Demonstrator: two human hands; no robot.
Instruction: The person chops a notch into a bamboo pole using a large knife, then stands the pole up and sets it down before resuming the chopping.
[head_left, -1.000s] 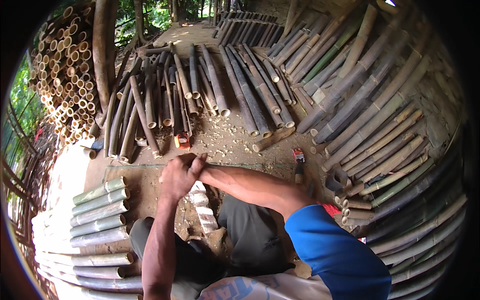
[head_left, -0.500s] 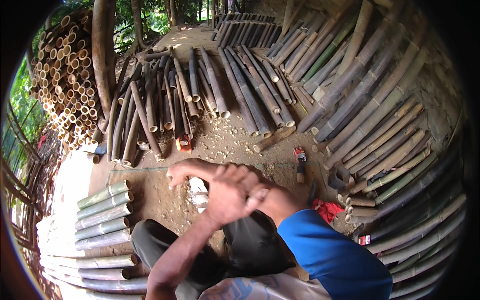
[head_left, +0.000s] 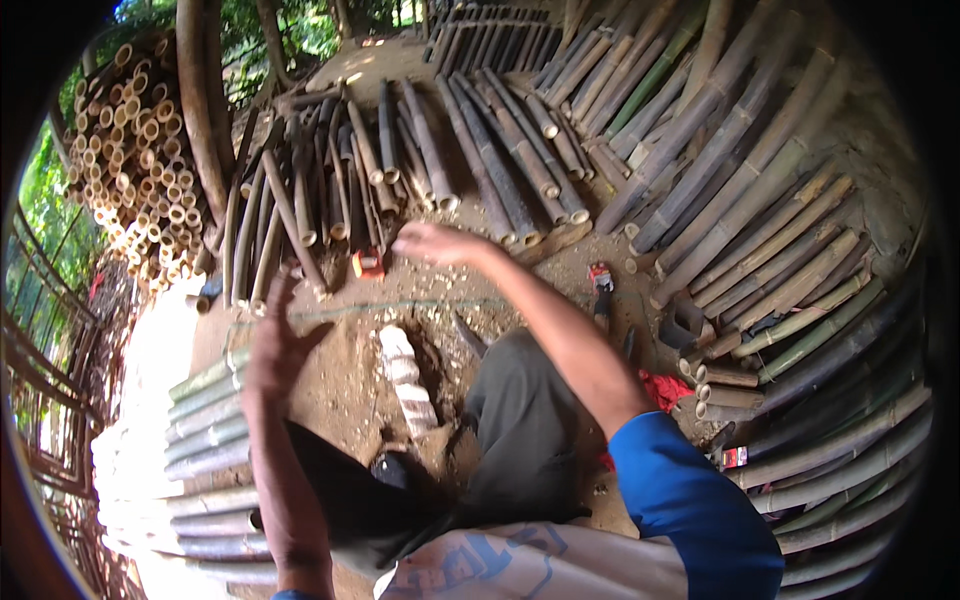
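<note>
My left hand [head_left: 280,350] is raised in the air on the left, its fingers and thumb apart, holding nothing. It is nearest to the cut bamboo lengths [head_left: 207,430] lying in a row beside my leg. Farther forward, my right hand [head_left: 440,244] reaches out with fingers stretched and empty. An orange-red object [head_left: 368,264], perhaps a tool handle, lies just left of its fingertips. Between my knees a white wrapped, post-like piece [head_left: 404,372] lies or stands in the dirt; I cannot tell which. A dark pointed piece [head_left: 467,334] is near my right knee.
Long dark bamboo poles [head_left: 490,170] lie across the ground ahead. More poles [head_left: 790,270] lean along the right. A tall stack of cut bamboo [head_left: 135,150] stands far left. A red-and-black tool [head_left: 601,282] and red cloth [head_left: 665,390] lie to my right.
My left hand has let go of my right forearm and moved to the left. My right hand has moved forward and slightly right, its fingers now extended. The white wrapped piece is more exposed.
</note>
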